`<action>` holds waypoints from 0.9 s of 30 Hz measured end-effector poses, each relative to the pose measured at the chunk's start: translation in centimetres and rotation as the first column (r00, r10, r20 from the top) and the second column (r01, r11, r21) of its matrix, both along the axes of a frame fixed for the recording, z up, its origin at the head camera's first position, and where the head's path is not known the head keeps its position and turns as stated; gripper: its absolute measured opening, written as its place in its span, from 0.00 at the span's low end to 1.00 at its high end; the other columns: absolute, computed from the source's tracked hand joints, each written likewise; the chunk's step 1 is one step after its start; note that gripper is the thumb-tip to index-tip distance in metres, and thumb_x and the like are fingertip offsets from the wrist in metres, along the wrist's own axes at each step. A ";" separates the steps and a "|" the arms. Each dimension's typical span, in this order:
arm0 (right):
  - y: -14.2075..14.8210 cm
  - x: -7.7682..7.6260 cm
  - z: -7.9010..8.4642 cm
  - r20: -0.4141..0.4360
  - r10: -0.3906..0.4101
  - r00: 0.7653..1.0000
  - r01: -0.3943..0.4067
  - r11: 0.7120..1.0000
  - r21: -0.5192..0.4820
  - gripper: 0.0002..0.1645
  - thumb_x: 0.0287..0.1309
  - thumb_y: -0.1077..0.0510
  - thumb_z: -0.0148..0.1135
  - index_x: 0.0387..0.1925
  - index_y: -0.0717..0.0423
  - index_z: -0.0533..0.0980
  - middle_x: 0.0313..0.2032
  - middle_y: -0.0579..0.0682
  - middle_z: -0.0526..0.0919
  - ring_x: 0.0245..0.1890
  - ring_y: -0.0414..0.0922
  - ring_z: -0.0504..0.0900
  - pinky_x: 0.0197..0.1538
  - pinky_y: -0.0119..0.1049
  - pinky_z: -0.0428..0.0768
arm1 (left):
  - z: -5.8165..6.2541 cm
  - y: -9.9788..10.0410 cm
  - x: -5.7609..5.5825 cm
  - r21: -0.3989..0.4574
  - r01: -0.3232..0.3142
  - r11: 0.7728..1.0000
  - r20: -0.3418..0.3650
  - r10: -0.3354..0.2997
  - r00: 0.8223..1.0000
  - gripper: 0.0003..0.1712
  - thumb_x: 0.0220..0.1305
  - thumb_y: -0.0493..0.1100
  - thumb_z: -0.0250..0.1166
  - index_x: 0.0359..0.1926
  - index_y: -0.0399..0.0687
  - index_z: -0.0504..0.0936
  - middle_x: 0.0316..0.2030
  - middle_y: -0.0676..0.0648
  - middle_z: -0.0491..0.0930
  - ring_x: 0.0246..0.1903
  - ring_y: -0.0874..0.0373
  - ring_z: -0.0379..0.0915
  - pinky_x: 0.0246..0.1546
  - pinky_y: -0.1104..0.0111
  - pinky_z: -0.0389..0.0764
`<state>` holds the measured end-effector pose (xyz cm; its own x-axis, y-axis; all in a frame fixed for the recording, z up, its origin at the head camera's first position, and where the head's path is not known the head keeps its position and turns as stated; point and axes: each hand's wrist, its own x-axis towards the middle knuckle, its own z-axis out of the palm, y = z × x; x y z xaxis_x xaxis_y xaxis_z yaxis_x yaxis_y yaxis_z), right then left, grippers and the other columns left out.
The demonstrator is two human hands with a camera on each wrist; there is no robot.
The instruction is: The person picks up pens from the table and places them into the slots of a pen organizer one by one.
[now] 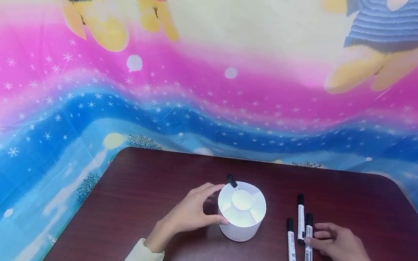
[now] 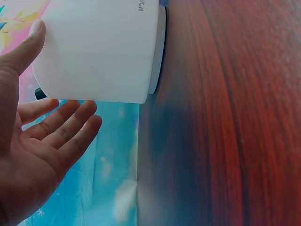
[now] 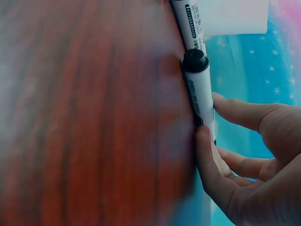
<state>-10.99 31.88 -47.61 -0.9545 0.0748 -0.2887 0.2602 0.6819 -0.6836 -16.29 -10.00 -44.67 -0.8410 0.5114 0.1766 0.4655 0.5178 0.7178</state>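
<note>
I am logging one marker (image 1: 308,256), lying long axis fore-and-aft within the nearer right hand (image 1: 343,250)'s mid-barrel pinch, white holder (image 1: 241,232) standing left of that grip, against a spread left hand (image 1: 194,209).

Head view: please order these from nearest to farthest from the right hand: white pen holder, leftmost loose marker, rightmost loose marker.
1. Rightmost loose marker, at the right hand.
2. Leftmost loose marker, further left.
3. White pen holder, farthest left.

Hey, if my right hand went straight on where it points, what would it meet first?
Probably the nearest white cylindrical marker with a black cap: your right hand overlaps it in the head view, though contact is unclear.
</note>
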 end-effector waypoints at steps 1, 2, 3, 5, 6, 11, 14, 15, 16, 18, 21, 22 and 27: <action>-0.1 -0.1 0.0 -0.005 0.005 1.000 -0.005 1.000 0.011 0.50 0.57 0.43 0.82 0.66 0.74 0.74 0.44 0.55 0.92 0.34 0.43 0.91 0.35 0.37 0.89 | 0.0 0.0 0.0 0.000 0.000 1.000 0.000 0.000 1.000 0.53 0.55 0.59 0.85 0.79 0.60 0.71 0.60 0.56 0.82 0.56 0.60 0.83 0.61 0.62 0.86; -0.3 -0.1 0.1 -0.008 0.006 1.000 -0.006 1.000 0.009 0.48 0.57 0.45 0.82 0.65 0.75 0.75 0.43 0.54 0.92 0.33 0.43 0.90 0.34 0.37 0.89 | -0.1 0.0 0.0 0.000 -0.002 1.000 0.005 0.002 1.000 0.53 0.55 0.59 0.85 0.79 0.61 0.71 0.61 0.57 0.81 0.56 0.60 0.83 0.61 0.62 0.86; -0.4 -0.1 0.1 -0.007 0.004 1.000 -0.004 1.000 -0.004 0.45 0.57 0.48 0.82 0.64 0.75 0.75 0.41 0.53 0.92 0.32 0.43 0.90 0.34 0.37 0.89 | -0.1 0.0 0.0 0.001 -0.002 1.000 0.006 0.002 1.000 0.53 0.55 0.58 0.85 0.79 0.61 0.71 0.60 0.57 0.81 0.56 0.60 0.83 0.61 0.62 0.86; -0.4 -0.2 0.0 -0.001 -0.005 1.000 0.005 0.999 -0.038 0.41 0.58 0.54 0.81 0.63 0.76 0.75 0.40 0.53 0.92 0.32 0.43 0.90 0.35 0.38 0.90 | -0.1 0.0 0.0 0.001 -0.001 1.000 0.009 0.001 1.000 0.53 0.55 0.58 0.85 0.79 0.61 0.71 0.60 0.57 0.81 0.56 0.60 0.83 0.61 0.62 0.86; -0.3 -0.2 0.0 0.007 -0.011 1.000 0.012 0.998 -0.058 0.39 0.58 0.56 0.80 0.63 0.76 0.75 0.40 0.53 0.92 0.32 0.44 0.90 0.36 0.38 0.90 | -0.2 0.0 0.0 0.001 0.001 1.000 0.010 -0.001 1.000 0.53 0.55 0.58 0.85 0.79 0.61 0.71 0.60 0.57 0.81 0.56 0.60 0.83 0.61 0.62 0.86; 0.3 -0.1 -0.2 0.051 -0.021 0.998 0.028 0.989 -0.143 0.36 0.62 0.62 0.74 0.66 0.77 0.73 0.43 0.55 0.91 0.38 0.43 0.91 0.41 0.39 0.91 | -0.2 0.1 -0.1 0.003 0.006 1.000 0.017 -0.006 1.000 0.53 0.55 0.58 0.84 0.79 0.61 0.71 0.60 0.57 0.81 0.56 0.60 0.84 0.62 0.63 0.86; 0.7 0.0 -0.1 0.065 -0.001 0.998 0.014 0.981 -0.193 0.36 0.67 0.61 0.71 0.68 0.79 0.70 0.45 0.55 0.90 0.41 0.43 0.90 0.45 0.40 0.92 | -0.2 0.1 -0.1 0.006 0.006 1.000 0.020 -0.006 1.000 0.53 0.55 0.58 0.84 0.79 0.62 0.70 0.60 0.57 0.81 0.57 0.59 0.84 0.62 0.63 0.86; 0.9 0.1 0.0 0.069 0.000 0.998 0.014 0.978 -0.207 0.36 0.68 0.62 0.70 0.68 0.80 0.69 0.46 0.55 0.90 0.41 0.42 0.90 0.45 0.40 0.92 | -0.2 0.1 0.0 0.006 0.005 1.000 0.020 -0.005 1.000 0.53 0.55 0.58 0.84 0.79 0.62 0.71 0.60 0.57 0.81 0.57 0.59 0.84 0.62 0.63 0.85; 0.9 0.1 0.0 0.072 0.000 0.997 0.015 0.976 -0.218 0.36 0.68 0.61 0.70 0.68 0.80 0.69 0.46 0.55 0.90 0.41 0.42 0.90 0.46 0.40 0.91 | -0.2 0.1 0.0 0.006 0.005 1.000 0.019 -0.005 1.000 0.53 0.55 0.59 0.84 0.79 0.62 0.71 0.61 0.57 0.81 0.57 0.59 0.83 0.62 0.62 0.85; 1.0 0.2 0.1 0.074 0.009 0.997 0.009 0.970 -0.241 0.35 0.70 0.62 0.67 0.69 0.81 0.68 0.47 0.55 0.89 0.41 0.40 0.89 0.47 0.40 0.91 | -0.2 0.1 0.0 0.003 0.002 1.000 0.018 -0.002 1.000 0.53 0.55 0.59 0.84 0.79 0.62 0.71 0.62 0.57 0.81 0.57 0.59 0.83 0.62 0.62 0.85; 1.0 0.3 0.1 0.073 0.029 0.997 -0.008 0.962 -0.273 0.36 0.72 0.63 0.64 0.70 0.83 0.65 0.49 0.57 0.88 0.42 0.39 0.89 0.49 0.40 0.91 | -0.3 0.0 -0.1 0.004 0.001 1.000 0.017 -0.001 1.000 0.53 0.55 0.59 0.84 0.79 0.62 0.70 0.62 0.57 0.81 0.57 0.59 0.83 0.62 0.62 0.85; 1.0 0.4 0.2 0.068 0.041 0.997 -0.020 0.959 -0.283 0.36 0.73 0.63 0.64 0.71 0.84 0.64 0.50 0.58 0.88 0.43 0.38 0.89 0.50 0.40 0.91 | -0.3 0.0 -0.1 0.005 0.002 1.000 0.018 -0.002 1.000 0.53 0.55 0.59 0.84 0.79 0.62 0.70 0.62 0.56 0.81 0.57 0.59 0.83 0.62 0.63 0.85; 0.6 0.5 0.7 0.029 0.060 0.998 -0.048 0.945 -0.323 0.38 0.74 0.62 0.63 0.73 0.83 0.61 0.54 0.62 0.85 0.45 0.36 0.88 0.52 0.38 0.91 | -0.3 -0.1 0.0 0.012 0.006 1.000 0.023 -0.007 1.000 0.54 0.55 0.59 0.84 0.79 0.60 0.70 0.61 0.56 0.81 0.57 0.59 0.84 0.62 0.63 0.86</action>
